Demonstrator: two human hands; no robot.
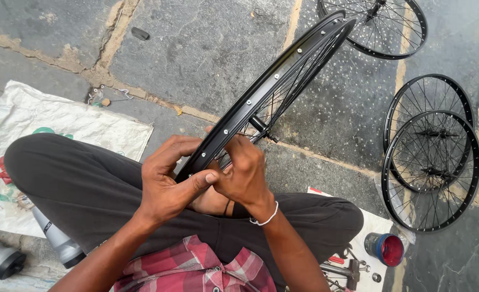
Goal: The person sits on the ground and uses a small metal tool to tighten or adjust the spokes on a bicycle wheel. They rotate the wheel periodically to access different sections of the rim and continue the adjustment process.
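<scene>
Both hands gripping the near end of the black wheel rim (266,89) — left hand (166,181) pinching it with the thumb, right hand (242,173) closing fingers around it. Rim running up-right, away from the lap — 3 more wheels (431,157) lying beyond on the stone floor (196,48).

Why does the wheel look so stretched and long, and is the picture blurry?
Head view: sharp, not blurry, in soft even daylight with only faint shadows; the black wheel rim looks stretched because it is tilted edge-on toward the camera; the left hand and right hand gripping it look large, being closest.
</scene>
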